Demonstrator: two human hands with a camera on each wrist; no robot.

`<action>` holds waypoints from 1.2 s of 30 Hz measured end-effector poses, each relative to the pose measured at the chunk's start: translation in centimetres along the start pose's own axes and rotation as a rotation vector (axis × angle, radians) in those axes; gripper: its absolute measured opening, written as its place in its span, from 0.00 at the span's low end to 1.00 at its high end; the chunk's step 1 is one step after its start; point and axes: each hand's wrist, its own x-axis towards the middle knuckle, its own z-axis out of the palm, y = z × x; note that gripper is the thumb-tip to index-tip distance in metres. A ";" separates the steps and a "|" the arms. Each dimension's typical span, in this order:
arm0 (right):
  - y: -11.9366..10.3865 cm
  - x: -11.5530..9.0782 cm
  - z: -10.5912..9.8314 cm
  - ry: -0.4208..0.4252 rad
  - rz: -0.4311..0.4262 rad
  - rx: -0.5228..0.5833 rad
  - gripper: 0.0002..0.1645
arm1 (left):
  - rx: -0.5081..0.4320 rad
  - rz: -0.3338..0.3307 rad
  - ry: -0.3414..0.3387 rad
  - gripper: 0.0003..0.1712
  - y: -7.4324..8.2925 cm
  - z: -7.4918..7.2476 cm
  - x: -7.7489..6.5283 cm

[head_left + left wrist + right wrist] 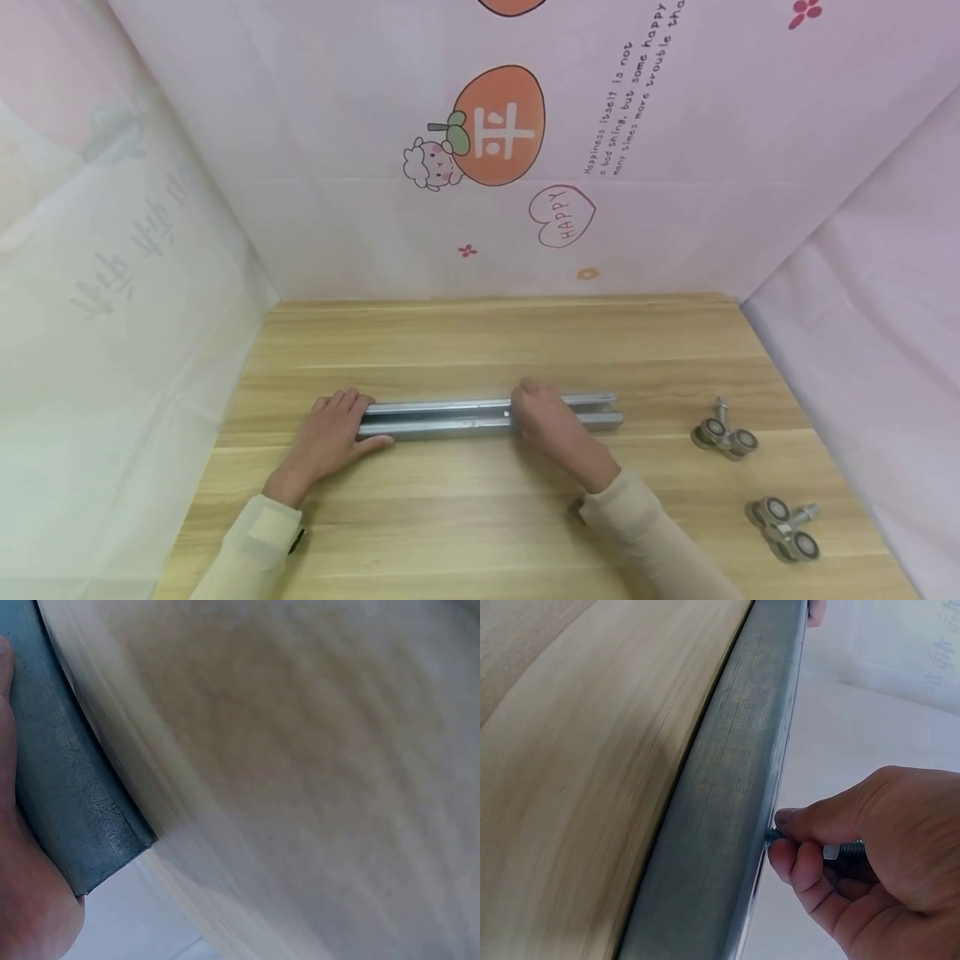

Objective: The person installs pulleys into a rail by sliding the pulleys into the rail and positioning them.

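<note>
A galvanized metal channel rail (438,432) lies crosswise on the wooden table, its slot facing up. My left hand (327,435) grips the left end, thumb along the near side and fingers over the far side; the left wrist view shows the palm against the rail end (75,772). Farther right along the rail, my right hand (549,423) pinches a threaded bolt (853,848) between thumb and fingers, directly over the slot. One threaded part meets the rail's edge in the right wrist view, and a hex nut (831,853) shows inside the curled fingers. The rest is hidden in the hand.
Two roller trolleys lie at the right of the table: one farther back (723,437), one nearer (783,529), each with wheels and a threaded stud. A printed cloth wall (360,233) stands behind the wooden table (465,517), with more pale cloth at both sides.
</note>
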 end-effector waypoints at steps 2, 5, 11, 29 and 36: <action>0.0 0.1 0.0 0.014 -0.011 0.001 0.08 | -0.003 0.000 -0.001 0.47 0.0 0.0 0.0; -0.1 0.2 0.1 0.020 -0.025 0.000 0.08 | -0.008 0.001 0.002 0.46 0.1 -0.1 0.1; -0.3 0.4 0.1 0.008 -0.028 -0.031 0.06 | -0.010 0.004 0.007 0.46 0.1 -0.2 0.1; -1.5 0.8 0.3 0.051 -0.057 -0.025 0.08 | 0.000 0.014 0.012 0.47 0.1 -0.2 0.1; -2.5 1.4 0.8 0.042 -0.078 -0.021 0.10 | 0.006 0.013 0.013 0.47 0.0 -0.1 0.1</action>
